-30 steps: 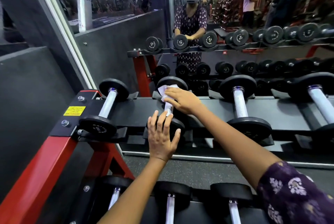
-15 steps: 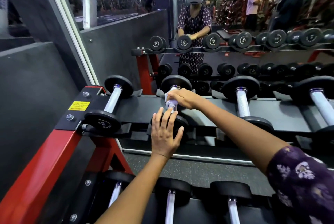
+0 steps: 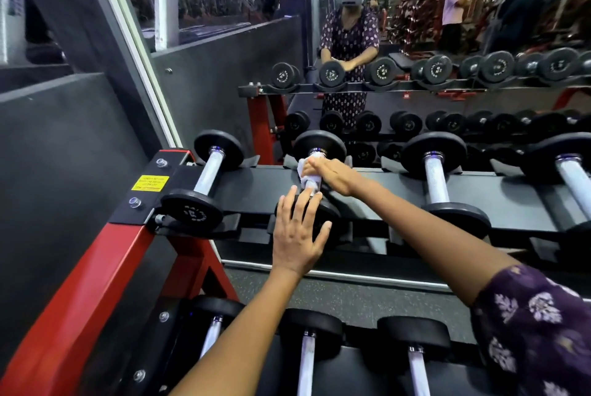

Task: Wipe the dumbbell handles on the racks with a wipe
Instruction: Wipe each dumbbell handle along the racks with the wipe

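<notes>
R hand [image 3: 332, 175] is wrapped round the white wipe [image 3: 308, 176] on the handle of the 2nd dumbbell [image 3: 315, 183] from the left on the upper rack [image 3: 367, 187], fingers curled over wipe + bar, near the far plate at 12 o'clock. L hand [image 3: 295, 232] lies flat, fingers straight and spread, pressing the near plate of that dumbbell at 6 o'clock; it grasps nothing, just steadies.

Step, my read: mid-wipe on this handle. The leftmost dumbbell [image 3: 204, 181] sits at 9 o'clock of it, the next unwiped-looking one [image 3: 443, 184] at 3 o'clock, another further right. Can't tell from the view which are already clean. Lower rack dumbbells [image 3: 307, 360] at 6 o'clock also look pending.

Risks from here:
- Dumbbell rolls or shifts in its cradle if the R hand twists hard and the L hand eases off the plate. L fingertips sit close to the handle/plate junction, so pinch risk.
- Wipe is bunched, part hangs loose at 9 o'clock of the bar. It may slip off, or cover only the top of the bar and miss the underside.
- Ends of the handle by the plate collars are easy to skip, esp. the near end under the L fingers.
- R forearm crosses low over the rack; could knock the neighbour at 3 o'clock on pull-back.
</notes>
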